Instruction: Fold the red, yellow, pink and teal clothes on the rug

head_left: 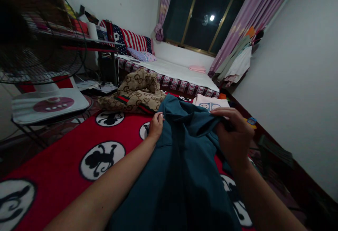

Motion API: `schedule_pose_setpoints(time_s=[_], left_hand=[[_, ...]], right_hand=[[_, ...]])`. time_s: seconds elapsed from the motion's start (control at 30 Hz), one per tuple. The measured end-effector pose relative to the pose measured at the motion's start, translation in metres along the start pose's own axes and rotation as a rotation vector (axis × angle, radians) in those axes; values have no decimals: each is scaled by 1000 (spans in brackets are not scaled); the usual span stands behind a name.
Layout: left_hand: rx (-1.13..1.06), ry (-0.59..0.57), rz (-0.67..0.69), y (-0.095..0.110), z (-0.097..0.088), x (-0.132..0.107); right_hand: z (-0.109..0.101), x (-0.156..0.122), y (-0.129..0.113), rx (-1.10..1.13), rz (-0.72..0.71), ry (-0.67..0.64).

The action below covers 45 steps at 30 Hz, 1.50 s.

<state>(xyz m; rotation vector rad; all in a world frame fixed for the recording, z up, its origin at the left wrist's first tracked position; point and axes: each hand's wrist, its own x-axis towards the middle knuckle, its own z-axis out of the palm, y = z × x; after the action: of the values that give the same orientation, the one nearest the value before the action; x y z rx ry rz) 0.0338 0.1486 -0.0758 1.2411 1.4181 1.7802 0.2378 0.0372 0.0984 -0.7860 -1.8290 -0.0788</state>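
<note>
A dark teal garment (174, 167) lies spread lengthwise in front of me, over a red blanket (66, 153) with white circles and dark figures. At its far left edge, my left hand (156, 125) is closed on the cloth with curled fingers. My right hand (235, 132) pinches the far right edge between thumb and fingers and lifts it, so the fabric sags in folds between the hands. The garment's exact kind cannot be made out. Just beyond my left hand sits a crumpled brown patterned garment (139, 90) with green-red stripes.
A folded light pink garment (211, 101) lies beyond my right hand. At left stands a fan (50, 101) with a wire cage, before a cluttered desk (97, 43). A white-topped bed (169, 67) is under the window. Clothes (237, 65) hang by the right wall.
</note>
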Motion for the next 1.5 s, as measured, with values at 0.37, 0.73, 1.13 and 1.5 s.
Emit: schedule_pose_setpoints(time_s=[0.37,0.73,1.13,1.5], left_hand=[[-186,37,-77,-5,-5,5],[-162,-45,-82,6,-7,-1],[-185,-62,-106,9,-7,-1],[-212,-50,-104,7,-9,1]], right_hand=[[23,-52,-22,117,156,-639],[26,-91,16,-156,762,-805],[-18,-20,8,75,880,-302],[-10,-73,-76,57,333,-1042]])
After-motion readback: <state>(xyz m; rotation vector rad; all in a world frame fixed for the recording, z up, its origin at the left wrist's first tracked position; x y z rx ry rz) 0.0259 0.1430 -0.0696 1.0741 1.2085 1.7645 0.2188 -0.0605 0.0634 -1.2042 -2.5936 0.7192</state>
